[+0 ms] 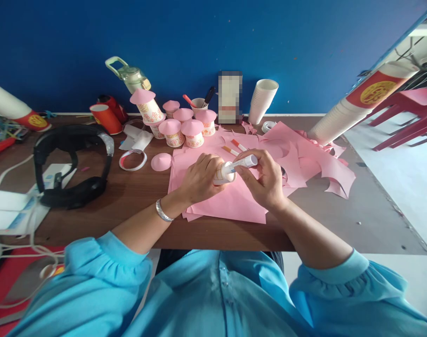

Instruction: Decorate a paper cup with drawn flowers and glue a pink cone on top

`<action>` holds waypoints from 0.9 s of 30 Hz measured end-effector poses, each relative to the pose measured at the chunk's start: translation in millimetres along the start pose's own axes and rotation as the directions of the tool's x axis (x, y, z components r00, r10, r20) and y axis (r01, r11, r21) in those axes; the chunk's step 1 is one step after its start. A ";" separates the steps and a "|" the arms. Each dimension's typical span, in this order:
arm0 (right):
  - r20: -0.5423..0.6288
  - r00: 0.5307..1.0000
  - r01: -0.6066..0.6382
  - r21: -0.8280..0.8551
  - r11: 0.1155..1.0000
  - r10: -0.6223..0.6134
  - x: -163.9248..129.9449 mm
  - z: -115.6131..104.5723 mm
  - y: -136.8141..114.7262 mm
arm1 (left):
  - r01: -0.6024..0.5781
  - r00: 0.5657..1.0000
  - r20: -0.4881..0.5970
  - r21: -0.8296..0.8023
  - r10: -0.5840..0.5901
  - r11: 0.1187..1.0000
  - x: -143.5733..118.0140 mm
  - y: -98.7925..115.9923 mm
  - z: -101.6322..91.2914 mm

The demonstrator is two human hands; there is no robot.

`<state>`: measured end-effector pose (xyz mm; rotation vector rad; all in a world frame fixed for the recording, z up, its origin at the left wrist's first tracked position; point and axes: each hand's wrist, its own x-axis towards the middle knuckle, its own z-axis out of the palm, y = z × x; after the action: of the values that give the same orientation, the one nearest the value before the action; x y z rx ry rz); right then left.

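My left hand (202, 177) is closed around a small paper cup (219, 178), held tilted above the pink paper with its end facing right. Between the thumb and fingers of my right hand (266, 180) is a white glue stick (246, 162). Its left end meets the cup's rim; the exact contact is hard to see. Beneath both hands lie pink paper sheets (234, 206). To the left, a loose pink paper cone (161, 162) rests on the table. Behind it stand several decorated cups with pink cone tops (193, 133), one of them stacked on another.
A tape roll (133, 160), black headset (73, 196) and white cables occupy the left. At the back are a green bottle (131, 77), a pen cup (199, 104), a phone-like blurred panel (229, 98) and stacked white cups (263, 100). Pink scraps (336, 171) lie right.
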<state>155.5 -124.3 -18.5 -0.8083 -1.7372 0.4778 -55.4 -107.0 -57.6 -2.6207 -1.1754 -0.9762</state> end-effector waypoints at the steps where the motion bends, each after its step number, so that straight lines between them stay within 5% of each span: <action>1: 0.012 1.000 0.015 -0.004 1.000 -0.015 0.3 -0.6 -0.1 | 0.008 1.000 0.008 0.000 -0.008 1.000 0.0 -0.1 -0.1; 15: 0.204 0.973 0.142 -0.154 0.978 -0.109 6.5 -13.2 -3.8 | 0.038 0.999 -0.005 -0.037 -0.038 0.999 -0.2 -6.0 1.6; 22: 0.184 0.976 0.153 -0.176 0.973 -0.120 8.8 -15.8 3.0 | 0.049 0.992 -0.107 -0.147 -0.065 0.988 -0.2 -10.4 5.9; 27: 0.153 0.986 0.102 -0.193 0.976 -0.073 11.4 -17.2 9.1 | 0.152 0.987 -0.015 -0.210 -0.159 0.966 0.1 -11.0 4.2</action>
<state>172.4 -111.2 -11.6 -0.8512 -1.9703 0.3115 -61.0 -97.8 -62.6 -2.6890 -1.3578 -1.2284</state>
